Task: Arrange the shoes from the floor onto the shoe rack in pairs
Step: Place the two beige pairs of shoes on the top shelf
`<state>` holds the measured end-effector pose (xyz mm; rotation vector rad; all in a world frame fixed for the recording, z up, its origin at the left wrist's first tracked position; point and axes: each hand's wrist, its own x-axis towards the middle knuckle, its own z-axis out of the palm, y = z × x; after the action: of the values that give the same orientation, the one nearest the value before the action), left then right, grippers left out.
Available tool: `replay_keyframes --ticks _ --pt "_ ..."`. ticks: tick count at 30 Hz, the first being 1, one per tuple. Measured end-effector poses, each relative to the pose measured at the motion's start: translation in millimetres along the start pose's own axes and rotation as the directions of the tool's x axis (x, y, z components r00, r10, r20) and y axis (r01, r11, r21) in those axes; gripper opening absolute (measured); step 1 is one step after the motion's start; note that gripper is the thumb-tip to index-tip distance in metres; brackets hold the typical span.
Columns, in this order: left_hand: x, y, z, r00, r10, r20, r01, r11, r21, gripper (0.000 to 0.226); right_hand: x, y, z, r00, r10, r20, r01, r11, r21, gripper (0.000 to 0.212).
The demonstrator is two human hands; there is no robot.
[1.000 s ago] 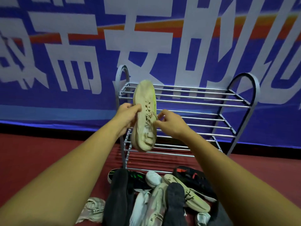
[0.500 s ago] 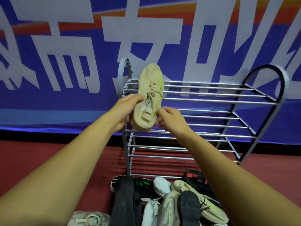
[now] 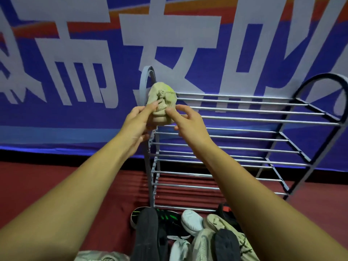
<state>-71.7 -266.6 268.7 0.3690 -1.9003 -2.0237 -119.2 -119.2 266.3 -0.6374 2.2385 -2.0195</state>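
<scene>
A beige lace-up shoe (image 3: 162,102) lies at the left end of the top shelf of the metal shoe rack (image 3: 244,117), heel toward me, toe toward the banner. My left hand (image 3: 138,121) grips its heel from the left with thumb and fingers. My right hand (image 3: 185,121) touches the heel's right side with thumb and index finger, the other fingers spread. A pile of shoes (image 3: 188,234) lies on the floor below the rack: black ones, a white one, beige ones and a black shoe with green marks.
The rack has three tiers of chrome bars with dark arched side frames (image 3: 320,129); no other shoe is on it. A blue banner (image 3: 75,72) with large white characters hangs right behind it. The floor (image 3: 56,178) is dark red.
Both hands carried the beige shoe up and forward, tilting it from upright to level on the top shelf's left end. The right hand's fingers have loosened and spread.
</scene>
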Motion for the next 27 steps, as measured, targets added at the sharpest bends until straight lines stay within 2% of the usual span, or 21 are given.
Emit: replay_keyframes --ticks 4,7,12,16,18,20,22,24,27 --pt "-1.7 -4.1 -7.0 0.994 0.04 0.1 -0.054 0.988 0.142 0.048 3.6 5.1 4.5 1.0 -0.006 0.014 0.005 0.999 0.053 0.039" --pt "1.2 -1.9 -5.5 0.993 0.077 0.094 -0.087 0.99 0.114 0.038 6.4 5.8 1.8 1.0 -0.013 0.011 0.012 0.999 0.047 0.033" --pt "2.8 -5.2 -0.6 0.993 0.105 0.053 -0.11 0.989 0.1 0.041 7.4 11.4 -3.5 0.998 -0.051 0.025 0.053 0.995 -0.086 0.048" --pt "-2.9 -6.1 2.6 0.975 0.219 -0.03 -0.21 0.962 0.173 0.038 -0.5 16.0 -20.0 0.998 -0.057 0.039 0.065 0.966 -0.249 0.046" --pt "-7.9 -10.5 2.0 0.958 0.281 -0.061 -0.262 0.941 0.214 0.04 -6.5 22.9 -30.9 0.997 -0.028 0.074 0.051 0.943 -0.33 0.046" --pt "-13.3 -20.1 -2.0 0.951 0.29 -0.105 -0.251 0.925 0.285 0.049 -13.7 32.7 -41.8 0.995 0.026 0.101 0.013 0.928 -0.372 0.047" --pt "-19.1 -32.8 -6.9 0.956 0.275 -0.099 -0.22 0.901 0.374 0.048 -21.5 42.3 -52.8 0.989 0.078 0.124 -0.018 0.903 -0.428 0.05" --pt "-26.6 -46.0 -8.2 0.978 0.207 0.012 -0.184 0.841 0.51 0.038 -31.1 53.6 -63.4 0.98 0.129 0.151 -0.04 0.871 -0.489 0.053" --pt "-42.2 -67.5 -0.6 0.968 -0.074 0.241 -0.113 0.726 0.678 0.034 -47.2 76.0 -80.6 0.962 0.223 0.157 -0.086 0.795 -0.601 0.055"
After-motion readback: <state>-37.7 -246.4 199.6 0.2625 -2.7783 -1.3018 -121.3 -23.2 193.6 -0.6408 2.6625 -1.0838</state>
